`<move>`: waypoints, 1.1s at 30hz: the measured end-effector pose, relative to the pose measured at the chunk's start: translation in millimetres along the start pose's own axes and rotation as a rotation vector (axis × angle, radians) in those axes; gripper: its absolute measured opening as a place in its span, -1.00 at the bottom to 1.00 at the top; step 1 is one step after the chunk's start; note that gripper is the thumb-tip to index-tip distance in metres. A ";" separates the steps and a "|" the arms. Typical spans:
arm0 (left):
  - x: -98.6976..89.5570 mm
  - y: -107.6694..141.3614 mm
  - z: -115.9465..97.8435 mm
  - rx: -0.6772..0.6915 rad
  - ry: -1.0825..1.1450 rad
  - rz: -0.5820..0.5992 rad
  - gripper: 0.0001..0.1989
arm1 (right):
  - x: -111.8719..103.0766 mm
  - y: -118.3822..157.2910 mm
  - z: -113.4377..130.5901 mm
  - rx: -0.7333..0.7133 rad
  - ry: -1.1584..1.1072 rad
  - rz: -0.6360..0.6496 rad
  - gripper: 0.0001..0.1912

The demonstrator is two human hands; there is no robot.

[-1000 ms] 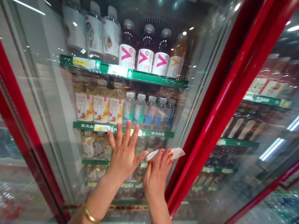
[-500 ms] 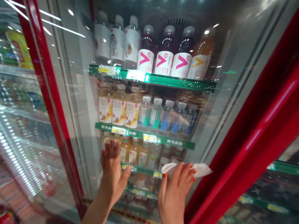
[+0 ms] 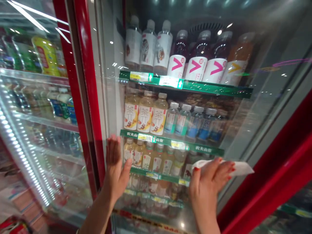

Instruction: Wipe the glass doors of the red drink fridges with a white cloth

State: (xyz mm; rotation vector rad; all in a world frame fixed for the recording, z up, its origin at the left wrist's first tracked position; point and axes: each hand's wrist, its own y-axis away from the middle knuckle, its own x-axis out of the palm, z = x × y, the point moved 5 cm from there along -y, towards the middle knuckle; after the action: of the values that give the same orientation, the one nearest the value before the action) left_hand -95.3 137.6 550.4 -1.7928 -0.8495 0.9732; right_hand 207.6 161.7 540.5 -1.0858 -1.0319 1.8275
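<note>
My left hand (image 3: 115, 177) is raised with its fingers straight, held flat at the glass door (image 3: 246, 126) near the door's left side. Under the fingers of my right hand (image 3: 204, 188) lies a folded white tissue (image 3: 242, 169), spread against the glass farther right. Part of the tissue is covered by the fingers, and its ends stick out on both sides. Whether the left palm fully touches the glass I cannot tell. Behind the pane, between the hands, stand bottled drinks (image 3: 157, 162) on a lower shelf.
Green-edged shelves (image 3: 212, 88) inside the fridge carry several rows of bottles. A red frame (image 3: 275, 156) runs along the right, and another red post (image 3: 85, 74) on the left. Beyond it is a second lit fridge with drinks (image 3: 45, 55).
The view has swung left, so the shelves appear farther right. My left hand has shifted left relative to the shelves. My right hand, with the tissue, sits slightly higher on the glass.
</note>
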 end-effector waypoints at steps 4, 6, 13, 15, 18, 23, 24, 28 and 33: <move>10.3 3.9 15.3 -0.001 0.019 0.061 -0.18 | 39.6 41.3 94.7 -0.263 0.000 0.120 -0.06; 9.6 4.7 16.7 0.027 0.029 0.068 -0.17 | 50.8 29.6 141.9 -0.393 -0.010 0.179 -0.07; -0.6 5.0 21.4 0.064 0.074 0.138 -0.16 | 16.5 -38.8 84.2 -0.066 0.082 0.003 -0.06; -3.0 5.5 21.1 0.075 0.117 0.161 -0.10 | 21.5 -11.7 77.7 -0.031 0.090 0.012 -0.07; -8.9 6.5 22.0 0.080 0.215 0.192 -0.04 | 48.8 37.8 128.3 -0.249 0.098 0.119 -0.09; -24.6 13.5 35.3 -0.028 0.481 0.165 -0.08 | 61.8 9.2 212.5 -0.592 0.055 0.231 -0.17; -26.4 15.9 38.6 -0.056 0.499 0.153 -0.08 | 54.8 -10.5 205.8 -0.531 0.067 0.199 -0.15; -27.5 27.3 45.0 -0.107 0.480 0.126 -0.11 | 24.8 -41.8 138.1 -0.166 0.117 0.019 -0.06; -23.7 37.1 44.0 -0.097 0.413 0.135 -0.13 | 53.8 22.2 159.7 -0.326 0.065 0.124 -0.10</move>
State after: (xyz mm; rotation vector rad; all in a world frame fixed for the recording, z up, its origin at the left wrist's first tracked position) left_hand -139.3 120.8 509.8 -2.0604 -0.5285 0.6160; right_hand 38.1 160.1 554.1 -1.4206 -1.2785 1.7445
